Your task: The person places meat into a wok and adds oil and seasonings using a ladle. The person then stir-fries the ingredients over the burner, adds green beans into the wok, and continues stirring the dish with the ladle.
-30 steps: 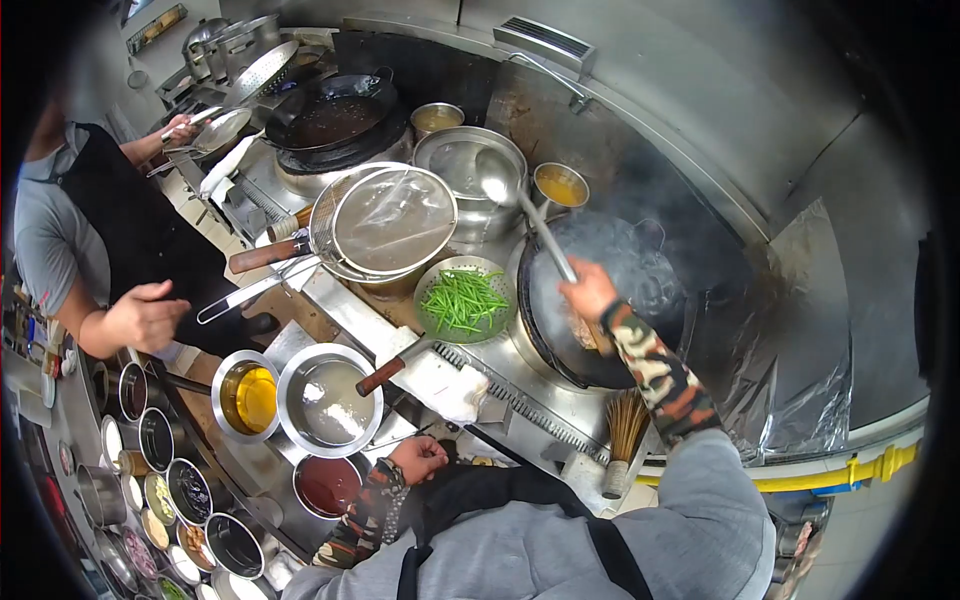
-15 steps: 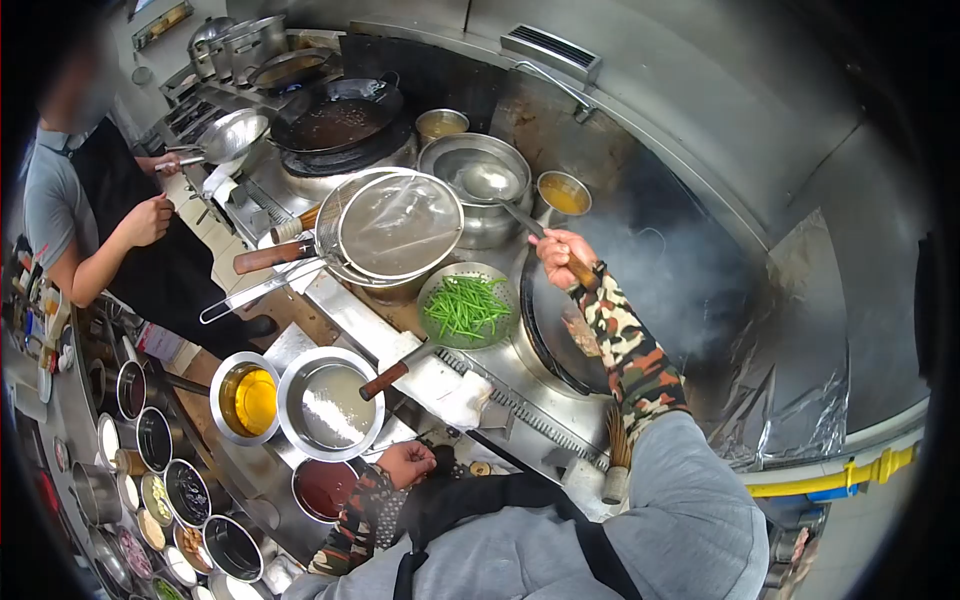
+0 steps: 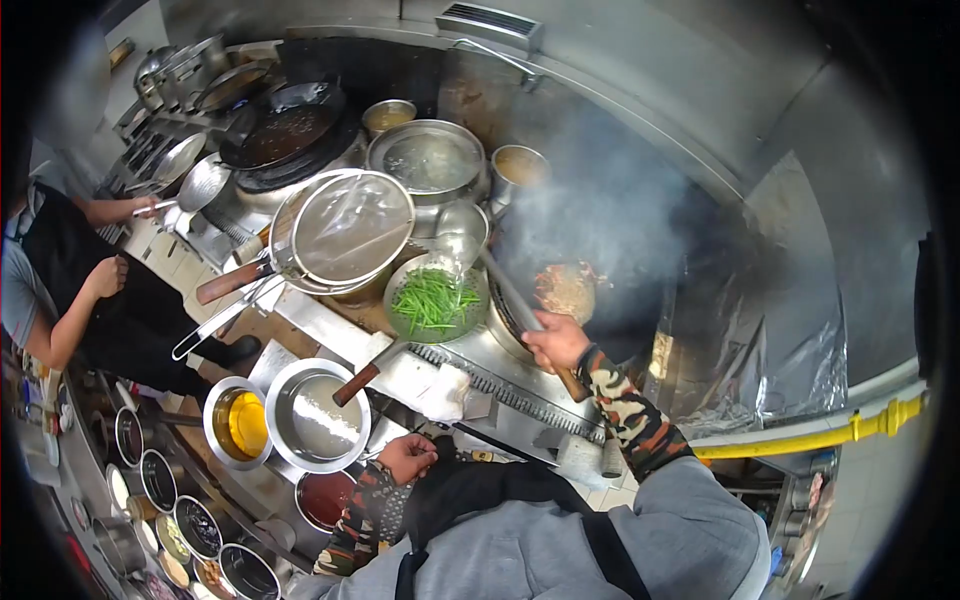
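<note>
My right hand (image 3: 556,343) grips a long-handled ladle (image 3: 462,220) by its wooden handle end. The ladle's bowl is over the far edge of a perforated strainer (image 3: 397,315) of green beans (image 3: 435,299), and a shiny streak below it may be liquid. To the right of that hand, a wok (image 3: 508,325) sits on the burner with browned food (image 3: 566,292) in it, under steam. My left hand (image 3: 407,458) hangs at my apron with its fingers curled and nothing visible in them. Close by stands a pot of red liquid (image 3: 322,500).
Beyond the strainer stands a pot of water (image 3: 425,160). A mesh skimmer (image 3: 352,228) lies left. Nearer are a pot of yellow liquid (image 3: 240,425) and a pot of pale liquid (image 3: 318,415). A co-worker (image 3: 90,290) stands at left; a yellow pipe (image 3: 830,435) runs at right.
My right hand has brought the ladle from the water pot toward me, over the bean strainer. More of the wok's food now shows. The view has shifted right; my left hand keeps its pose.
</note>
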A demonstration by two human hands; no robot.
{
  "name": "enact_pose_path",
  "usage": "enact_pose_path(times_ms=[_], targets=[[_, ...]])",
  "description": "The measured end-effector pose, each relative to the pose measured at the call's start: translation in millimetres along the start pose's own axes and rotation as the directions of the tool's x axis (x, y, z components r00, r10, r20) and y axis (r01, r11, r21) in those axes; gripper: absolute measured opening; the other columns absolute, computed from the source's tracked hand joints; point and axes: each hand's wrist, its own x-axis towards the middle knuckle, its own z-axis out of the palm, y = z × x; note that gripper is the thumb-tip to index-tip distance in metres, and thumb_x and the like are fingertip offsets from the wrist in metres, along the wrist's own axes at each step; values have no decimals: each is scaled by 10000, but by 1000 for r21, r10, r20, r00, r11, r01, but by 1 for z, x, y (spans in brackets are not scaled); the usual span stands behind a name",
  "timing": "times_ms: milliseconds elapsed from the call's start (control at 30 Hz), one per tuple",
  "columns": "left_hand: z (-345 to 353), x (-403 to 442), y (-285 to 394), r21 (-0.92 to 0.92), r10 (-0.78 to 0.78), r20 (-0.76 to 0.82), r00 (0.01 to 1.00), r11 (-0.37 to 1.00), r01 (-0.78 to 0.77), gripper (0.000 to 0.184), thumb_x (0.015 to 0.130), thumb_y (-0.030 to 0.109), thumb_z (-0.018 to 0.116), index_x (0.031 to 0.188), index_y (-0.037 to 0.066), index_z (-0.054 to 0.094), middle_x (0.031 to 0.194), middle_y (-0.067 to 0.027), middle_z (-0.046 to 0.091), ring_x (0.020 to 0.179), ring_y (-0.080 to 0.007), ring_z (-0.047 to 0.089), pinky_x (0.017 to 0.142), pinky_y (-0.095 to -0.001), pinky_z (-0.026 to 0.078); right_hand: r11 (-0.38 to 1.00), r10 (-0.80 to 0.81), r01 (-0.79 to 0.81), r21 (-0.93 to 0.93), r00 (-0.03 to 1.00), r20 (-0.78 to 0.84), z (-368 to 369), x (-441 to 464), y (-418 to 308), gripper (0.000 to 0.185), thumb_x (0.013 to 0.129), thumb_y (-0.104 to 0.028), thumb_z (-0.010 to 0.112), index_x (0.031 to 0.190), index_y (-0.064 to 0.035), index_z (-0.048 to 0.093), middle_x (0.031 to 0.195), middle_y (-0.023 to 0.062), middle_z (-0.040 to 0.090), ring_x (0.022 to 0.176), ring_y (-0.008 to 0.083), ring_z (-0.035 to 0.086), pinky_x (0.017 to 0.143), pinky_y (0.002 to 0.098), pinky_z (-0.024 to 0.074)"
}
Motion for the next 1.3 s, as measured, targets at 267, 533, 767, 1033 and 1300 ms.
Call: enact_pose_path(times_ms=[267,533,767,1033,1300], targets=[[-1,6,-24,-56,64,25,998,996,-62,178,846,167,651,942,30,589,635,6,566,499,-58,511,427,-224,387,601,-681,316,-734,682,-265,-14,107,-84,413,697,-154,587,1058,46,583,893,283,620,851,408,612,769,416,482],[-11,-12,-21,-95,-1,-19,1000,995,0,174,850,171,644,939,31,588,624,2,570,478,-61,504,435,-221,395,991,-135,135,-20,949,-285,11,165,-123,79,810,-72,597,842,-31,536,582,24,494,409,121,451,352,300,361],[-17,-9,-10,-27,3,-36,999,1000,-4,178,841,138,643,973,25,601,692,-10,620,496,-52,535,447,-212,417,632,-98,-160,758,954,283,-51,99,-109,122,899,-158,525,808,-108,461,582,-47,432,412,50,385,340,202,304],[9,29,11,75,55,131,990,995,-65,141,837,100,644,925,6,587,691,-12,602,490,-62,532,443,-218,414,561,19,-115,819,992,127,-99,-50,-8,266,919,-139,504,1184,-137,475,657,-30,437,418,38,353,323,206,299],[44,40,24,170,-24,258,966,985,-21,151,854,93,628,958,-5,579,702,-16,603,509,-67,543,428,-215,414,840,130,130,527,894,-428,-123,-113,50,606,827,-86,616,1324,-1,280,652,43,475,424,128,410,352,291,314]])
